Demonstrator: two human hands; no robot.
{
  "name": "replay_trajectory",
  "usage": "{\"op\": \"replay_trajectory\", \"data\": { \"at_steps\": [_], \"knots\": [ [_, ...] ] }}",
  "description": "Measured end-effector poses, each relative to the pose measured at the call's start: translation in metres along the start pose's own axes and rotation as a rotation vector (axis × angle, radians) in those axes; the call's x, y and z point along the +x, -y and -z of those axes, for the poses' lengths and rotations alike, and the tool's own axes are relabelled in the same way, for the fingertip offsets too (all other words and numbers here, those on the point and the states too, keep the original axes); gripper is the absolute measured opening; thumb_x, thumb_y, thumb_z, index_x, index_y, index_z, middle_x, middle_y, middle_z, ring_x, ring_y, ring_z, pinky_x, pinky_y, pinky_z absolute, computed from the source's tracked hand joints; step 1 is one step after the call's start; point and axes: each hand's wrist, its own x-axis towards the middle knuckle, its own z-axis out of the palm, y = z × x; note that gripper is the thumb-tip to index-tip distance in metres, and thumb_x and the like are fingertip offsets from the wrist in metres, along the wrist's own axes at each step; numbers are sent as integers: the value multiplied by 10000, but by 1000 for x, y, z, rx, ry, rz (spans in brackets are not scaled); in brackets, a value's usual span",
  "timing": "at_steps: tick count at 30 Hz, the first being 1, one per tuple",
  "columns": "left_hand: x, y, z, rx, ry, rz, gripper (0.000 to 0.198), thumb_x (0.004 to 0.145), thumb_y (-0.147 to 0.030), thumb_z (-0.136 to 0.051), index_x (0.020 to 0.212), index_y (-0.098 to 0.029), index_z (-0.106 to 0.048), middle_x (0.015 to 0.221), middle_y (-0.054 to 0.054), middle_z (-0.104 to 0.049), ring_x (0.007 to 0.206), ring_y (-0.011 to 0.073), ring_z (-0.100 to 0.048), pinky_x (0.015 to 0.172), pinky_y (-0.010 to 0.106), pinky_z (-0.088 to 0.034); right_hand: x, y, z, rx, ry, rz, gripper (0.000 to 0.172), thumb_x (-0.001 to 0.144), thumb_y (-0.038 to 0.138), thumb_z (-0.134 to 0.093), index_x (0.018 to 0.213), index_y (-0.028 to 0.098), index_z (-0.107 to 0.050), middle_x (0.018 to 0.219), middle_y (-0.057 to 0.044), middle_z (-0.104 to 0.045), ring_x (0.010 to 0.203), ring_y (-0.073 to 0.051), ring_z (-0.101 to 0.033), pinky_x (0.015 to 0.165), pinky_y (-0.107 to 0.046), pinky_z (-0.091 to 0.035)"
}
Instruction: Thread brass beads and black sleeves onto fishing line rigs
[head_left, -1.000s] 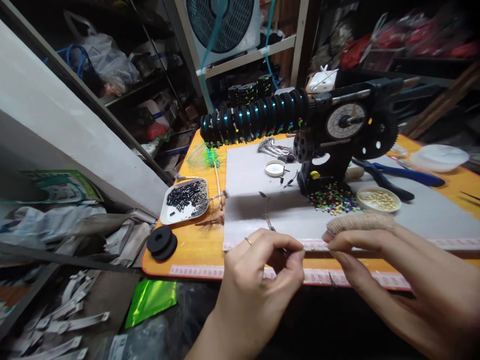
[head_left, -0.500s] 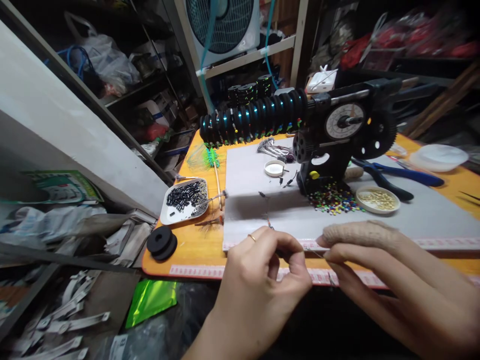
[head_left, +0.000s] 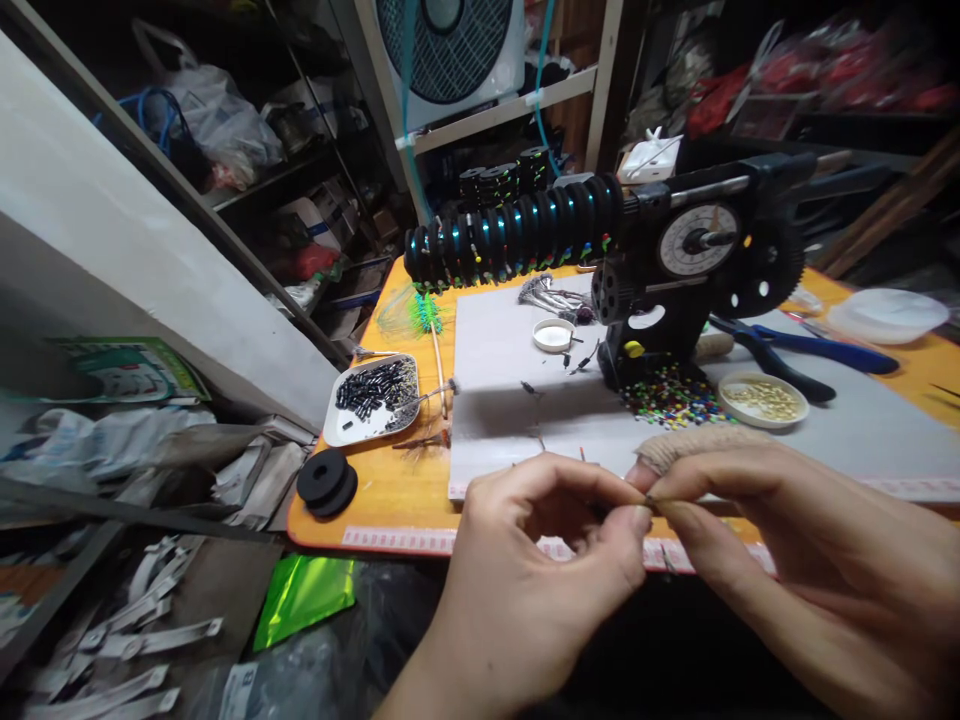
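Note:
My left hand (head_left: 540, 560) is closed in a pinch, thumb and index finger pressed together. Its tips meet those of my right hand (head_left: 757, 540) just above the table's front edge. Between the fingertips sits a tiny, thin dark piece (head_left: 650, 499), mostly hidden and too small to name. My right thumb and index finger pinch it too; a beige wrap (head_left: 697, 447) covers another finger of that hand. Just beyond the hands, small dark swivel-like pieces (head_left: 528, 387) lie on the grey board (head_left: 487, 340).
A black winding machine (head_left: 675, 270) carries a row of dark spools (head_left: 517, 235) over the board. Around it are loose coloured beads (head_left: 667, 390), a dish of gold bits (head_left: 763, 400), blue-handled pliers (head_left: 825, 350), a tray of black tubes (head_left: 349, 435) and a black foam spool (head_left: 326, 482).
My hands have come together; their fingertips were apart with a thin strand between them, and now they meet. My left fingers moved right. The view has shifted slightly.

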Motion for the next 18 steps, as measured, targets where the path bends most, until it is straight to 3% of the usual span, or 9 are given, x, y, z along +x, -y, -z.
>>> {"op": "replay_trajectory", "data": {
  "at_steps": [5, 11, 15, 18],
  "knots": [
    [0, 0, -2, -21, -4, -10, 67, 835, -234, -779, 834, -173, -750, 740, 31, -734, 610, 117, -576, 567, 222, -455, -4, 0, -3, 58, -15, -42, 215, 1098, 200, -643, 1264, 333, -671, 1134, 12, -715, 1046, -140, -698, 905, -214, -551],
    [1, -3, -6, 2, -46, 6, 57, 804, -229, -752, 814, -187, -716, 752, 25, -711, 632, 131, -572, 591, 247, -463, -7, -1, -3, -24, -57, 27, 238, 1061, 193, -699, 1269, 309, -710, 1122, 18, -761, 1014, -152, -718, 937, -234, -542],
    [3, -1, -8, -57, -62, 19, 74, 744, -186, -740, 767, -203, -672, 701, -10, -648, 600, 113, -527, 557, 228, -435, -4, 2, 1, 13, -33, -71, 187, 1083, 263, -663, 1246, 342, -714, 1101, 13, -762, 953, -172, -737, 829, -256, -592],
    [4, 4, -7, -93, -68, 12, 78, 747, -199, -755, 763, -207, -679, 696, -10, -653, 602, 113, -528, 544, 218, -429, 4, 6, 3, 5, 1, -64, 143, 1088, 290, -638, 1202, 333, -714, 1089, 4, -770, 937, -179, -754, 748, -270, -592]
  ]
}}
